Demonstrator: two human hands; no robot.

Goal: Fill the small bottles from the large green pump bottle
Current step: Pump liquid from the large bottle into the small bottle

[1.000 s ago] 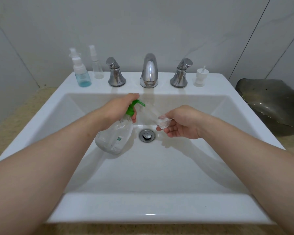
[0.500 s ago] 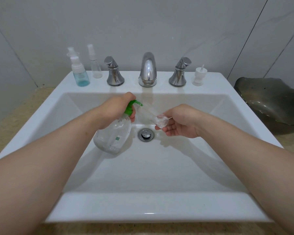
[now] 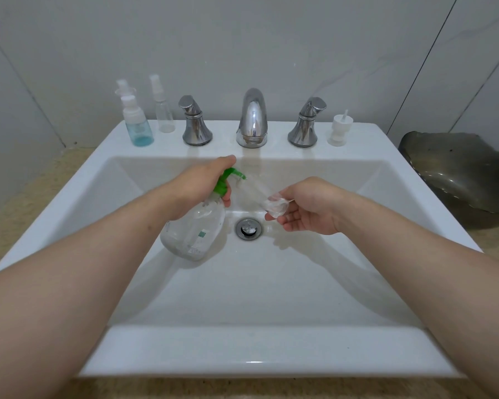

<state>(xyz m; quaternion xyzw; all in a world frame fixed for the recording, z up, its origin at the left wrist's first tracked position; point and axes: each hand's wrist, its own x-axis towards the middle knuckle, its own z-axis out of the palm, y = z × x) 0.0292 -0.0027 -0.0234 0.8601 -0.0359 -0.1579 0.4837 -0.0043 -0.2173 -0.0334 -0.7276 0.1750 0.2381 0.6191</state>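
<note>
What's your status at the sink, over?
Left hand grips green pump bottle. Right hand holds small clear bottle tilted at nozzle. Nothing between them.

Over the sink [image 3: 242,349] I see the left hand [image 3: 196,185] gripping the tilted pump bottle [image 3: 193,228] at its green top, nozzle at the mouth of a small clear bottle [image 3: 260,194]. Right hand [image 3: 308,208] pinches that bottle's base, fingers curled, near the drain [image 3: 248,228].

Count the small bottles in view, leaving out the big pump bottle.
4. On the sink ledge, back left: a blue-tinted bottle, a half-hidden bottle behind it, a clear spray bottle beside them. The fourth, a clear bottle, is held in the right hand.
</note>
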